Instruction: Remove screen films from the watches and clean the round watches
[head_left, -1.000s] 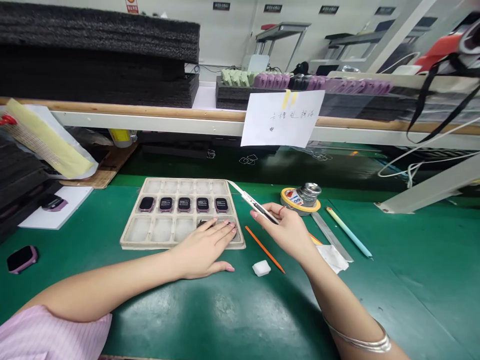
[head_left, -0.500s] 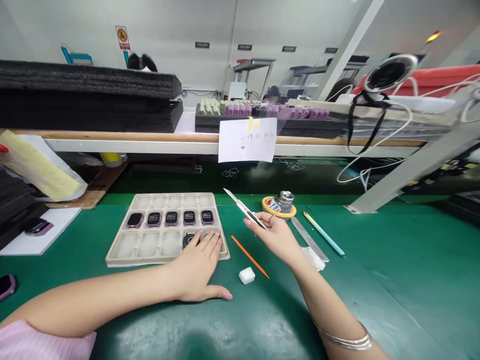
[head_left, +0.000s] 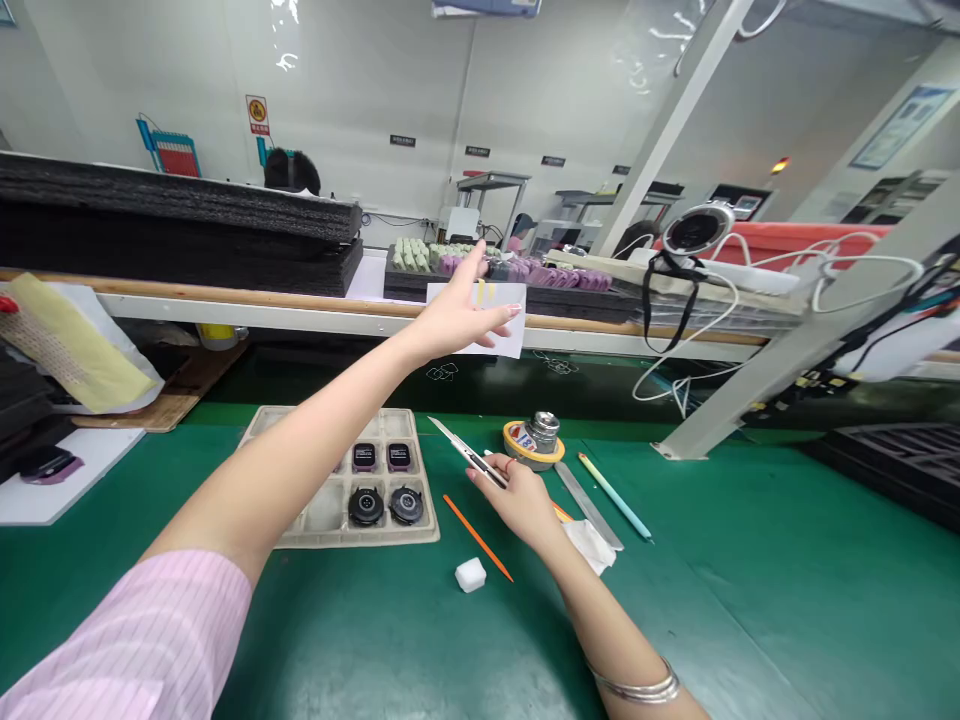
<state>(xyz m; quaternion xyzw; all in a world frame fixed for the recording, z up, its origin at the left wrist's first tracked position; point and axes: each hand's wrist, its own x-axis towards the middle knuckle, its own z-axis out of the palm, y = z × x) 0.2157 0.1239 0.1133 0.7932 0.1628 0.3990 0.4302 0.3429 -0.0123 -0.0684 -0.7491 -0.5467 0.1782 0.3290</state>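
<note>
My left hand (head_left: 461, 315) is raised at the shelf edge, in front of the paper note, with its fingers apart and nothing in them. Just beyond its fingertips are purple watch cases (head_left: 551, 270) in a black foam tray (head_left: 600, 300). Low over the bench, my right hand (head_left: 521, 495) grips a white utility knife (head_left: 469, 455), blade out and pointing up to the left. Two round black watch parts (head_left: 406, 505) lie in the front row of the beige compartment tray (head_left: 360, 538). Square purple watches (head_left: 399, 457) fill pockets behind them; my left forearm hides part of this tray.
An orange stick (head_left: 478, 538) and a white block (head_left: 470, 575) lie before my right hand. Past it are a tape roll (head_left: 525, 455) with a metal-capped container, a steel ruler (head_left: 589, 505), a pale pen (head_left: 615, 497) and tissue (head_left: 591, 545). A slanted post (head_left: 705, 400) stands at right.
My left hand has lifted off the beige tray and reached up and forward to the shelf, uncovering two round watch parts. My right hand still holds the knife. The view has tilted up.
</note>
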